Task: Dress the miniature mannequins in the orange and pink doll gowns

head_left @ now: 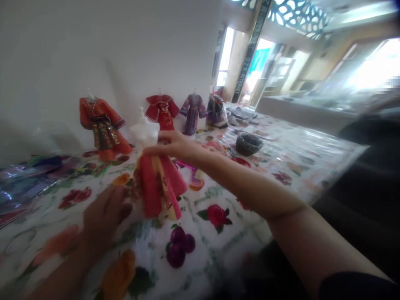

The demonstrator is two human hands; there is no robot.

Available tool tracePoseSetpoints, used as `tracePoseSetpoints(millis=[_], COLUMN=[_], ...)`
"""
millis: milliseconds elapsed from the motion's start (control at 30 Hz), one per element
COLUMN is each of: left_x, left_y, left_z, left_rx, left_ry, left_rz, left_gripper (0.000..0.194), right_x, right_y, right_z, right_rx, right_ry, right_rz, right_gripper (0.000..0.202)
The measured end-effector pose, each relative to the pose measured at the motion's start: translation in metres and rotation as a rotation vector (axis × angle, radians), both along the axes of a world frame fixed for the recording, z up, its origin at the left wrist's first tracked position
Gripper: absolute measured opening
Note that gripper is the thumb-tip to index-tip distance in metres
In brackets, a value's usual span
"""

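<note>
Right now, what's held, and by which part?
The right hand pinches a small white mannequin in a red skirt at the waist. The left hand touches the skirt's lower edge; whether it grips is unclear.

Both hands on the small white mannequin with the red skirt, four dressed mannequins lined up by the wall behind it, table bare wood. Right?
Not bare wood: the head view shows the table under a glossy fruit-and-flower print cover. The rest holds: right hand at the white mannequin, left hand at its red skirt, four dressed mannequins by the wall.
</note>
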State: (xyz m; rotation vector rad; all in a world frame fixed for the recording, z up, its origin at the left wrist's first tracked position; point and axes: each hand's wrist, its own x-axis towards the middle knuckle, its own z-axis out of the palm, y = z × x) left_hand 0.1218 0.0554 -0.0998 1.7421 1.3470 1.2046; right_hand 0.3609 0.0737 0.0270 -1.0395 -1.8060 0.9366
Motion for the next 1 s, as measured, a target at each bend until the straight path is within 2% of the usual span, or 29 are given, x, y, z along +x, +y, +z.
tracePoseSetpoints(millis=[133, 233, 400, 600, 833, 933, 1000], left_x=[0.004, 0.009, 0.017, 0.026, 0.043, 0.044, 0.044], left_y=[-0.001, -0.001, 0.009, 0.02, 0.021, 0.027, 0.03], left_z=[0.018, 0.03, 0.046, 0.058, 0.084, 0.086, 0.085], left_rx=[0.143, 0.16, 0.227, 0.22, 0.348, 0.326, 0.301], left_ry=[-0.089, -0.07, 0.042, -0.01, -0.015, -0.011, 0.032], left_rz=[0.03, -0.06, -0.22, -0.265, -0.388, -0.32, -0.258], left_gripper=[0.028, 0.031, 0.047, 0.044, 0.053, 0.058, 0.054], right_x=[-0.002, 0.0, 0.001, 0.003, -0.016, -0.024, -0.023], right_y=[-0.014, -0.016, -0.019, -0.016, -0.015, -0.014, -0.013], right_z=[-0.008, -0.005, -0.004, -0.008, -0.004, -0.004, -0.004], right_rx=[0.028, 0.094, 0.135, 0.175, 0.181, 0.179, 0.213], right_ry=[0.011, -0.037, -0.056, 0.01, 0.033, -0.024, -0.068], right_rz=[-0.035, -0.028, 0.027, 0.012, 0.058, 0.042, 0.043], right_gripper=[0.028, 0.024, 0.026, 0.024, 0.025, 0.022, 0.026])
